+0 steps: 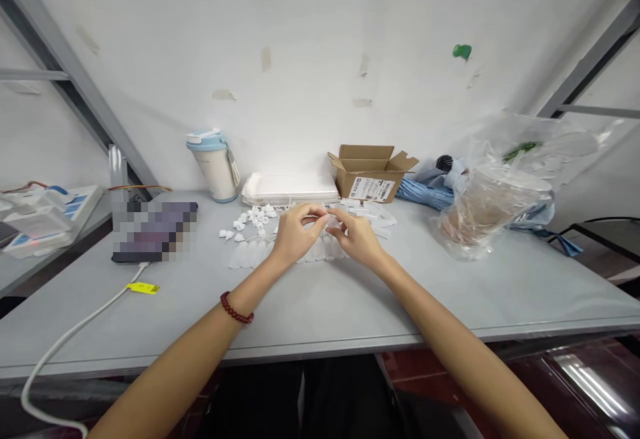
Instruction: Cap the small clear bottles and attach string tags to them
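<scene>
A pale, scuffed wall (310,39) with tape marks and green blobs (462,51) rises behind a grey tabletop (320,299). Grey metal frames (75,85) slant up on both sides. Below, reddish tiled floor (420,372) shows; streaks of light (590,385) reflect off a dark surface at lower right.

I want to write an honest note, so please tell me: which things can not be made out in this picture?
All in the head view:
- What, if anything, the left hand and right hand pinch: fingers cover it.
- The print on the box label: too small.
- The dark flat object: pixelated.
- Contents of the plastic bag: crumpled film obscures them.
- The white cable's far end: cut off by the bottom edge.
</scene>
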### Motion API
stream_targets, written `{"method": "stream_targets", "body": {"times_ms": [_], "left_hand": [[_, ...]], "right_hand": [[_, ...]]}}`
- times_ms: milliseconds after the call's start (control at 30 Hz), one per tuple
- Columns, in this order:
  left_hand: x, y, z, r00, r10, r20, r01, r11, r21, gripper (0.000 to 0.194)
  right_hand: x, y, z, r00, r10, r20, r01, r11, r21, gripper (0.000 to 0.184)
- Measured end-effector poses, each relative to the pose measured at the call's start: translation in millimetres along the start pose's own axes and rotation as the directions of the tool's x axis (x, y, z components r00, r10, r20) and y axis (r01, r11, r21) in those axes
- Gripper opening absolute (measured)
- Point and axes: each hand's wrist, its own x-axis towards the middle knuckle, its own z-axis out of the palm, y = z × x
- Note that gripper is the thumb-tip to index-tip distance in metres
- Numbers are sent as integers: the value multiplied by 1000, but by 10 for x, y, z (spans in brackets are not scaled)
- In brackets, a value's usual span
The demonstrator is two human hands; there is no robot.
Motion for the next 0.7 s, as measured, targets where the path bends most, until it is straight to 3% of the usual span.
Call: {"method": "stream_targets", "body": {"times_ms": [233, 500, 700], "left_hand": [[43, 41, -38, 991, -126, -35, 127, 991, 33, 14], [89, 42, -72, 931, -363, -37, 337, 894, -295, 22], [88, 54, -86, 916, -399, 33, 383, 850, -361, 29]], "right_hand": [[-14, -29, -1, 1000, 10, 5, -11, 999, 43, 29], [4, -52, -29, 998, 67, 0, -65, 981, 182, 28], [-10, -69, -28, 996, 86, 21, -88, 951, 296, 33]]}}
